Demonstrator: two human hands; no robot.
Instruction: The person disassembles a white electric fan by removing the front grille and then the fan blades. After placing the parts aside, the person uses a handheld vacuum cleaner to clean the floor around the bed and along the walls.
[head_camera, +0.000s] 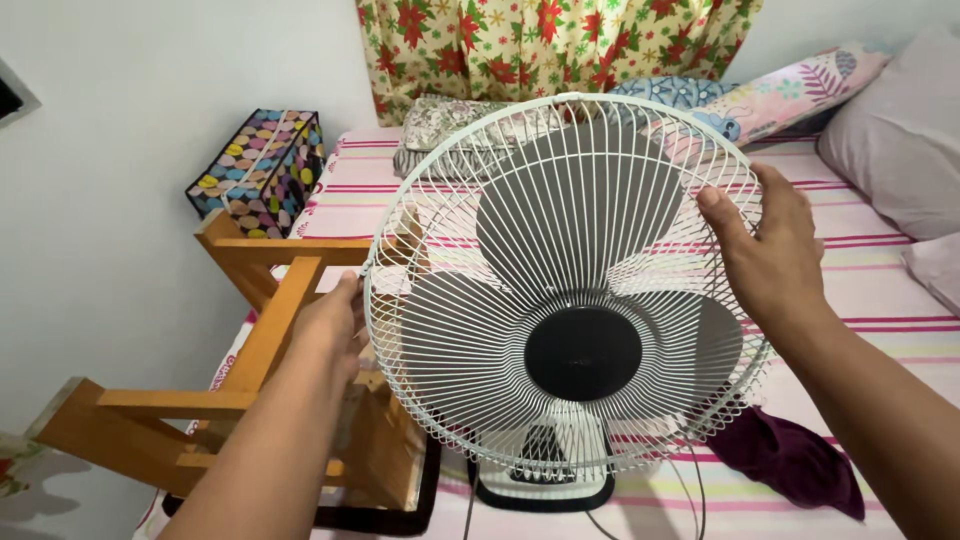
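Note:
A white table fan stands on the bed in front of me, its round wire front guard (560, 200) facing me with a black centre cap (583, 353) and grey blades behind it. My left hand (335, 320) grips the guard's left rim. My right hand (765, 245) holds the guard's right rim, thumb on the front wires. The fan's white and black base (545, 485) sits below the guard.
An overturned wooden stool (250, 330) lies at the left by the white wall. The bed has a pink striped sheet (880, 290), pillows at the back right, a maroon cloth (790, 455) by the fan, and a colourful patterned bag (262, 170).

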